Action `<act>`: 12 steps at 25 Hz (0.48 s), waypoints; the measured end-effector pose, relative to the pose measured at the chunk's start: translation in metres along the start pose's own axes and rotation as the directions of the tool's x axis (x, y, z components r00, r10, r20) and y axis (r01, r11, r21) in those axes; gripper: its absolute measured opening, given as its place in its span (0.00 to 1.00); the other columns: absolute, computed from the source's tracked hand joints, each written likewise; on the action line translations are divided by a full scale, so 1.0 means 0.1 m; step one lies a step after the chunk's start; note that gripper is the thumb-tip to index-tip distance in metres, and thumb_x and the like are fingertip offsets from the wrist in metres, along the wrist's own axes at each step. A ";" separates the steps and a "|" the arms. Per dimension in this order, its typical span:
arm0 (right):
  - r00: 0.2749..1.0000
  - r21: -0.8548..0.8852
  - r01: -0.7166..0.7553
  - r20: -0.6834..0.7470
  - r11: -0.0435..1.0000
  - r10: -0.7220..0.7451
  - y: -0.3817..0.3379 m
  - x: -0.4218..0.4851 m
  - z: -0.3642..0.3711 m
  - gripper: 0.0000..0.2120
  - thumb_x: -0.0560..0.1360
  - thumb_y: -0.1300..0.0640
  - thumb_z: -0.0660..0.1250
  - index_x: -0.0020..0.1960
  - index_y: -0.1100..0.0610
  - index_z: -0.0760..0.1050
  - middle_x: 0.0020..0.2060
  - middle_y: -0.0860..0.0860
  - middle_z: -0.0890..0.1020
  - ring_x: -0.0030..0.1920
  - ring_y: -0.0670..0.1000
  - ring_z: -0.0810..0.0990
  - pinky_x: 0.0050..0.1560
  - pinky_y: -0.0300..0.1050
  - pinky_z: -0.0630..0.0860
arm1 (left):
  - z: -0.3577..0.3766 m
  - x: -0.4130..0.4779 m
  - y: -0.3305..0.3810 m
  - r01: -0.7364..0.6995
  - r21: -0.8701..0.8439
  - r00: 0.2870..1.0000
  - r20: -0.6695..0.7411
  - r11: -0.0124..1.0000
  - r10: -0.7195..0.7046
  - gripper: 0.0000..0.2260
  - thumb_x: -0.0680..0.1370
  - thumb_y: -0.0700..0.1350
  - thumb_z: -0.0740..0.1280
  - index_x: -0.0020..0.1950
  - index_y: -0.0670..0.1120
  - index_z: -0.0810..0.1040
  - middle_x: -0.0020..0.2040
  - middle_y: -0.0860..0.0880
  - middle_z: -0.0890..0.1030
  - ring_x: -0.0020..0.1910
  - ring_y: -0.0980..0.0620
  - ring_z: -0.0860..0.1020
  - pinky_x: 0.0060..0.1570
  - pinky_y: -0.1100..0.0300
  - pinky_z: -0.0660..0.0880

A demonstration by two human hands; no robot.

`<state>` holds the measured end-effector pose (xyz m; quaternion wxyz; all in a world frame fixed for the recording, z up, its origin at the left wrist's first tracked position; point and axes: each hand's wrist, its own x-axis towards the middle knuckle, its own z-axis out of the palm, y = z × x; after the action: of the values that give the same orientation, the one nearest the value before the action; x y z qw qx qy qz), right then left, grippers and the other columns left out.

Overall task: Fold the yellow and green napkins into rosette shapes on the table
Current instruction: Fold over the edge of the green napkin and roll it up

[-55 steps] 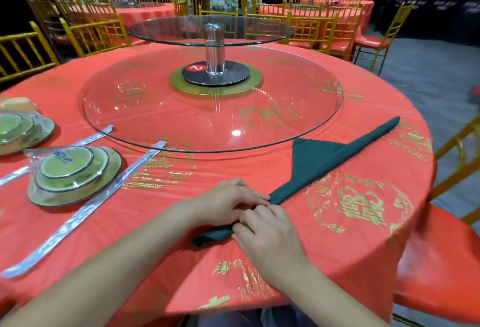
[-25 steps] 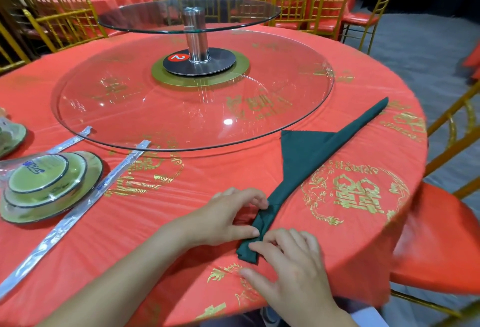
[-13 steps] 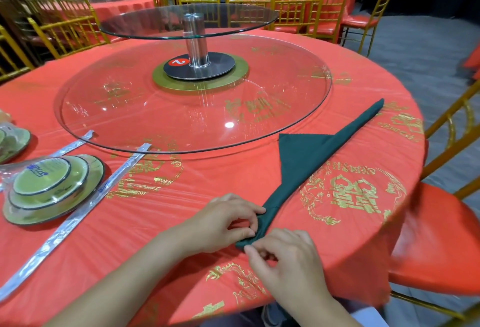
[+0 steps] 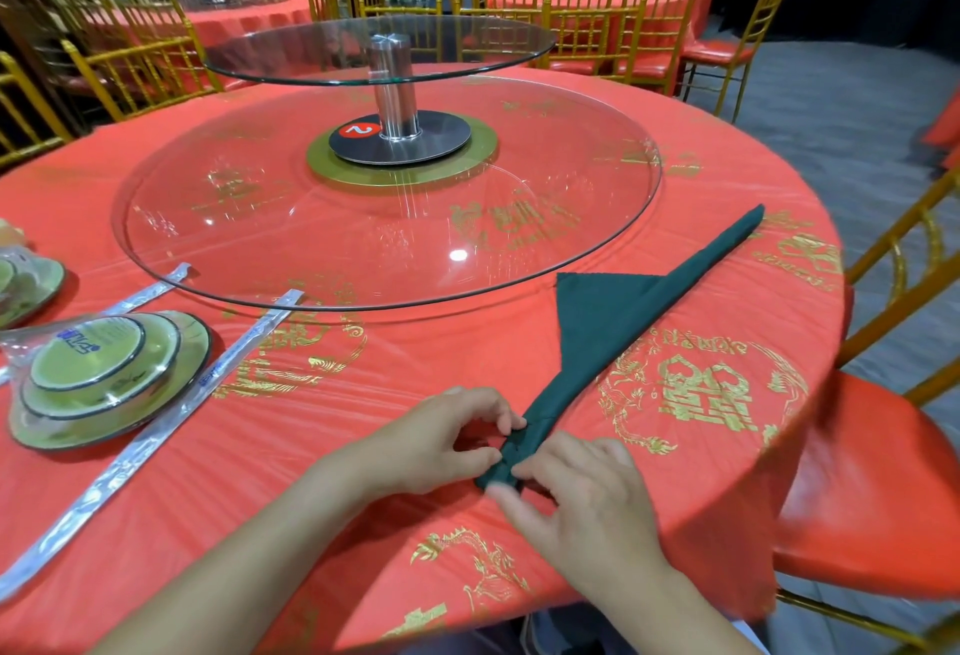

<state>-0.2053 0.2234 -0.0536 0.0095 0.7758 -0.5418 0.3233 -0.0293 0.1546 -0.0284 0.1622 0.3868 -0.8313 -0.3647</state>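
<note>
A dark green napkin [image 4: 613,321] lies on the red tablecloth as a long rolled band running from near the front edge up to the right, with a triangular flap sticking out at its middle. My left hand [image 4: 441,438] pinches the near end of the band from the left. My right hand [image 4: 582,503] pinches the same end from below, where the cloth is curled into a small tight roll. No yellow napkin is in view.
A large glass turntable [image 4: 171,238] with a raised second tier [image 4: 291,64] fills the table's middle. Wrapped green dish sets [image 4: 98,384] and wrapped chopstick sleeves [image 4: 156,425] lie at the left. A red-cushioned gold chair [image 4: 878,477] stands at the right.
The near end of the green band has been turned up and curled tighter between both hands. The head camera has shifted slightly.
</note>
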 end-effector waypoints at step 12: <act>0.959 0.076 -0.228 0.189 0.971 0.210 0.01 0.04 -0.07 0.12 0.67 0.46 0.64 0.28 0.51 0.70 0.26 0.41 0.68 0.28 0.48 0.73 0.39 0.45 0.72 | -0.03 -0.02 0.04 -0.024 0.083 0.999 0.041 0.996 0.021 0.09 0.74 0.42 0.68 0.53 0.48 0.81 0.55 0.62 0.78 0.58 0.64 0.71 0.61 0.69 0.65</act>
<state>-0.2085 0.2219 -0.0461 -0.1128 0.7365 -0.6068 0.2769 -0.0282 0.1567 -0.0233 0.1334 0.3765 -0.8533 -0.3352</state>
